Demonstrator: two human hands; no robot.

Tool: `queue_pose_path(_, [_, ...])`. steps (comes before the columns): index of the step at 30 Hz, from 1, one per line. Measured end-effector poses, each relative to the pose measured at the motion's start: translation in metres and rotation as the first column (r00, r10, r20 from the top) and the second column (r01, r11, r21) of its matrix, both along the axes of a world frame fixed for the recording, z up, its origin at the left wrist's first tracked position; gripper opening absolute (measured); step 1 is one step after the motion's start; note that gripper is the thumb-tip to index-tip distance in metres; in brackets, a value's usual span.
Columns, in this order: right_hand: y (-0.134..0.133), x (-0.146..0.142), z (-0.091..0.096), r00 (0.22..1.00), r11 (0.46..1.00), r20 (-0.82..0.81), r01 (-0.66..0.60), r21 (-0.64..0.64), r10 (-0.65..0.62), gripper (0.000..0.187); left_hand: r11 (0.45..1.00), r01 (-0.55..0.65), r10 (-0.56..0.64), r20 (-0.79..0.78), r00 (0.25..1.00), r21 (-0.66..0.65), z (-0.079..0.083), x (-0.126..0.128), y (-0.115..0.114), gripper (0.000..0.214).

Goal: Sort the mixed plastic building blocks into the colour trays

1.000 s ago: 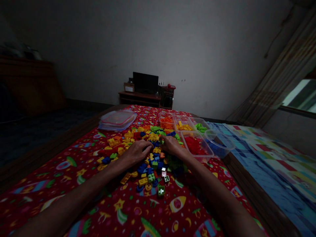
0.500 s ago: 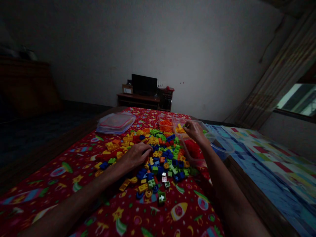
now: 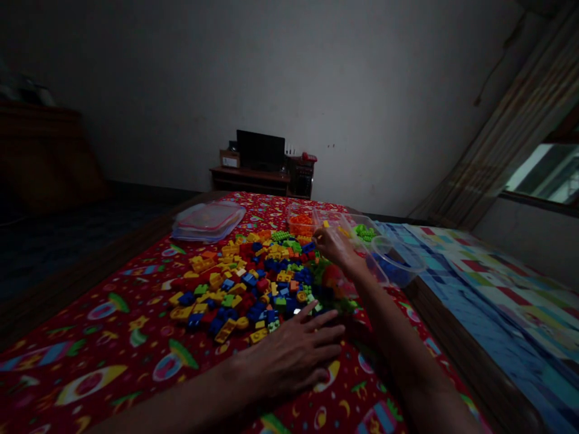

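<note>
My left hand [image 3: 298, 349] lies low at the front right of a pile of toy building bricks [image 3: 253, 280], palm down, fingers spread. It covers some of the nearest bricks and grips none that I can see. Farther off, my right hand [image 3: 337, 250] is above the right edge of the pile, by the clear plastic boxes, with fingers curled together. Whatever is in them, if anything, is too small to make out. Near it stand a box of orange bricks [image 3: 301, 225], a box with green bricks [image 3: 364, 232] and a round tub of blue bricks [image 3: 395, 260]. Red bricks [image 3: 332, 277] show below the right wrist.
Stacked clear lids [image 3: 210, 221] lie at the back left on the red patterned cloth [image 3: 136, 361]. A dark wooden edge [image 3: 470, 355] runs along the right, beside blue bedding [image 3: 497, 337]. Against the far wall stands a desk with a monitor [image 3: 261, 149].
My left hand has moved right and nearer from the middle of the pile, its fingers now spread. My right hand has drawn left from over the box with yellow bricks. The view has shifted slightly.
</note>
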State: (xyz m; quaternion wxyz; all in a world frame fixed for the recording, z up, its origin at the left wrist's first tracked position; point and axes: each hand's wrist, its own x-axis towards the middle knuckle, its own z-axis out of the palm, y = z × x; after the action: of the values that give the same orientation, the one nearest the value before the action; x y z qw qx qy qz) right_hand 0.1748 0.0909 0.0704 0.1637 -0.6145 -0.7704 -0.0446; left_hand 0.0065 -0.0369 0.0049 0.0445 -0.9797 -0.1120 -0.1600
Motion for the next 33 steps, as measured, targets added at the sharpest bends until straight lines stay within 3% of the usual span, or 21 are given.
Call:
queue_pose_path(4, [-0.015,-0.017,0.007,0.996,0.995,-0.008,-0.093,0.025,0.094,0.027,0.992,-0.100,0.101,-0.010,0.995,0.071,-0.012,-0.001,0.012,0.027])
queue_pose_path(10, [-0.015,0.002,0.017,0.992,0.995,-0.114,-0.043,0.090,0.053,0.024,0.950,-0.230,0.233,0.010,0.972,0.213,-0.010,-0.011,0.041,0.023])
queue_pose_path(15, [-0.010,0.021,0.016,0.992,0.991,-0.128,-0.001,0.135,0.018,0.024,0.917,-0.331,0.331,0.040,0.943,0.222,0.006,-0.026,0.071,0.023])
queue_pose_path(19, [-0.008,0.025,0.015,0.994,0.990,-0.107,0.005,0.138,0.010,0.025,0.892,-0.430,0.413,0.135,0.900,0.137,0.006,-0.042,0.111,0.028])
queue_pose_path(22, [-0.009,0.026,0.017,0.996,0.986,-0.093,-0.002,0.167,0.017,0.027,0.886,-0.453,0.424,0.223,0.878,0.098,0.007,-0.037,0.119,0.030])
queue_pose_path(25, [-0.009,0.026,0.019,0.996,0.982,-0.088,0.001,0.190,0.016,0.027,0.926,-0.343,0.309,0.206,0.929,0.159,0.014,-0.010,0.092,0.025])
queue_pose_path(27, [-0.009,0.027,0.019,0.997,0.983,-0.080,0.018,0.181,-0.004,0.028,0.974,-0.123,0.107,0.096,0.990,0.190,0.016,0.015,0.063,0.022])
queue_pose_path(30, [-0.009,0.026,0.020,0.998,0.986,-0.057,0.025,0.164,-0.016,0.029,0.970,0.149,-0.138,-0.071,0.988,0.190,0.010,0.051,0.030,0.016])
queue_pose_path(33, [-0.011,0.025,0.020,0.999,0.989,-0.046,0.008,0.149,-0.001,0.029,0.969,0.168,-0.148,-0.117,0.982,0.180,-0.003,0.074,0.024,0.014])
